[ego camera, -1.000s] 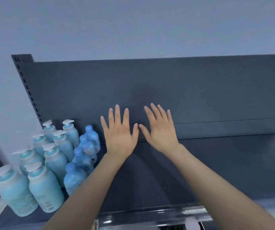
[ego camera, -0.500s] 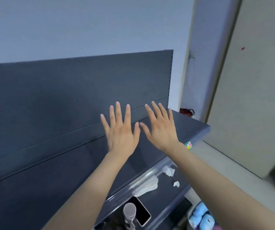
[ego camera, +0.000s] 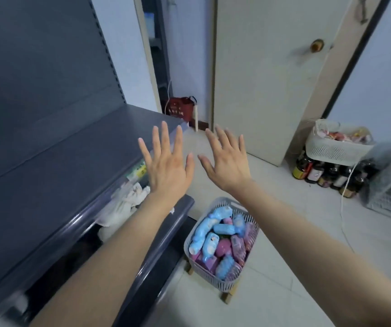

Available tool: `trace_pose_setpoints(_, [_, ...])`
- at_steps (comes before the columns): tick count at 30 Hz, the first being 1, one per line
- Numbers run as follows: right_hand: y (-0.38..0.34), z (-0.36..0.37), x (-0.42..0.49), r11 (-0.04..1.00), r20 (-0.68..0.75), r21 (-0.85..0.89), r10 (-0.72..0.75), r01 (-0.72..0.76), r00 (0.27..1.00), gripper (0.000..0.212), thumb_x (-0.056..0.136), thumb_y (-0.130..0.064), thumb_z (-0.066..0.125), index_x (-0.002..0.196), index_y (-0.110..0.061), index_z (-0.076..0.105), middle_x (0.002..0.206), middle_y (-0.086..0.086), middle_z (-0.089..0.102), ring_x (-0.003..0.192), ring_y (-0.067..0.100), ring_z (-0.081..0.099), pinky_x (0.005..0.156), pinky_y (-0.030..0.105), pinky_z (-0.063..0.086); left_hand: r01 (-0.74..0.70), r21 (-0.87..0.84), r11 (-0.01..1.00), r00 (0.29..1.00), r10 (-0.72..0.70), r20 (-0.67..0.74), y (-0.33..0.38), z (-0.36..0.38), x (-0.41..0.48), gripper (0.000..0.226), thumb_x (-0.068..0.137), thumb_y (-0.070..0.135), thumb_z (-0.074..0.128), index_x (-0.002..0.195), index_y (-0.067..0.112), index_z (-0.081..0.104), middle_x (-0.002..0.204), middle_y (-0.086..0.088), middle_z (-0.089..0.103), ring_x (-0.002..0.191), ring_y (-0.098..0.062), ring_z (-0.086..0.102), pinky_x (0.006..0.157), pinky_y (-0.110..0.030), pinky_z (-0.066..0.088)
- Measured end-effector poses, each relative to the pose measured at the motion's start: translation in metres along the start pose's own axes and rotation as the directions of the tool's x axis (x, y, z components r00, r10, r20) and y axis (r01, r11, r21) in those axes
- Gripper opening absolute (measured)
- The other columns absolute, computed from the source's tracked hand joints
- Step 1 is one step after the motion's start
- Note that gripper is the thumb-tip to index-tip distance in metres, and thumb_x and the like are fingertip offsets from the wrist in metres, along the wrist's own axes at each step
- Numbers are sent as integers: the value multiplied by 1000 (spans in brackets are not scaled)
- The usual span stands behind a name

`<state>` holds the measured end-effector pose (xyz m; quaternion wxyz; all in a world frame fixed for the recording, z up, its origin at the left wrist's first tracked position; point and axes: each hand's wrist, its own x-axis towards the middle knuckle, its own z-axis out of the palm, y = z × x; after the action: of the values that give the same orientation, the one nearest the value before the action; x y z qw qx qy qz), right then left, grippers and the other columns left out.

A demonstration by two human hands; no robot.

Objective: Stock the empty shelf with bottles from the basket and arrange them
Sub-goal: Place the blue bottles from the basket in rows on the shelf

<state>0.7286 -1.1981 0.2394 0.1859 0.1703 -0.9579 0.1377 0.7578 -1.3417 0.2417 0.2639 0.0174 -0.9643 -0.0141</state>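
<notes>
Empty and spread, my left hand (ego camera: 166, 168) and right hand (ego camera: 228, 161) hover by the bare shelf (ego camera: 60, 166) (what shows of it); the basket (ego camera: 225, 283) brims with bottles (ego camera: 209, 228) awaiting stocking.

Home storeroom, dark shop shelf (ego camera: 48, 147), door (ego camera: 267, 79), floor bottles (ego camera: 326, 175), laundry-style baskets (ego camera: 338, 147)

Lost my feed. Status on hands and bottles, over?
Left hand and right hand open, empty. Bottles piled in basket below, untouched. Nothing in the way.
</notes>
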Motion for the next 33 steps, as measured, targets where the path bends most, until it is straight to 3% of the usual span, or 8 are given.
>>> trace_pose_setpoints(3, [42,19,-15,998,83,-6,57,-57,995,73,87,-57,16,146,-16,28,154,11,25,142,32,19,115,51,8,-51,-26,998,996,52,72,33,38,-4,64,88,40,28,144,11,33,151,-20,28,141,-36,22,111,-59,4])
trace_pose_setpoints(8, [98,60,-35,986,211,-5,165,-168,963,69,91,-56,22,148,-17,22,156,11,19,143,32,15,115,50,6,-114,-28,993,960,117,254,69,98,-14,65,89,43,26,148,13,25,154,-18,20,144,-33,14,112,-56,-1])
trace_pose_setpoints(16, [146,121,-33,964,377,-43,258,-261,890,65,96,-49,35,150,-19,12,158,8,9,145,29,7,116,47,1,-187,-57,981,900,194,391,79,192,-4,70,82,45,29,141,9,39,146,-22,36,136,-38,33,110,-57,8])
trace_pose_setpoints(19, [157,150,-29,949,448,-74,306,-306,840,66,96,-48,34,150,-21,9,159,7,6,145,27,4,116,46,0,-233,-69,970,874,240,423,74,233,-3,67,80,45,48,136,8,47,142,-22,43,131,-39,40,110,-60,16])
trace_pose_setpoints(22, [166,179,-31,935,524,-117,343,-334,780,66,96,-49,32,150,-22,6,159,6,3,146,25,2,117,45,0,-266,-66,962,830,263,492,67,270,-10,80,68,41,73,136,10,47,141,-22,44,132,-38,41,109,-58,10])
trace_pose_setpoints(25, [171,210,-36,926,601,-132,359,-354,715,66,96,-51,32,150,-20,10,158,9,6,145,28,7,116,47,3,-296,-41,954,770,264,581,60,299,-21,83,66,43,75,138,12,45,143,-20,43,132,-37,40,108,-56,8])
trace_pose_setpoints(29, [173,251,-43,906,607,-114,387,-407,694,66,90,-54,30,144,-15,34,150,16,31,136,36,33,111,53,25,-322,-67,944,692,284,664,53,330,-39,88,54,33,82,134,11,51,140,-20,47,129,-37,44,108,-57,11])
trace_pose_setpoints(33, [181,296,-60,851,730,-78,403,-519,551,66,95,-49,37,149,-23,12,157,7,12,144,27,13,117,45,11,-354,-142,924,616,345,709,45,365,-65,95,44,20,85,132,8,52,139,-20,46,130,-37,40,111,-56,5])
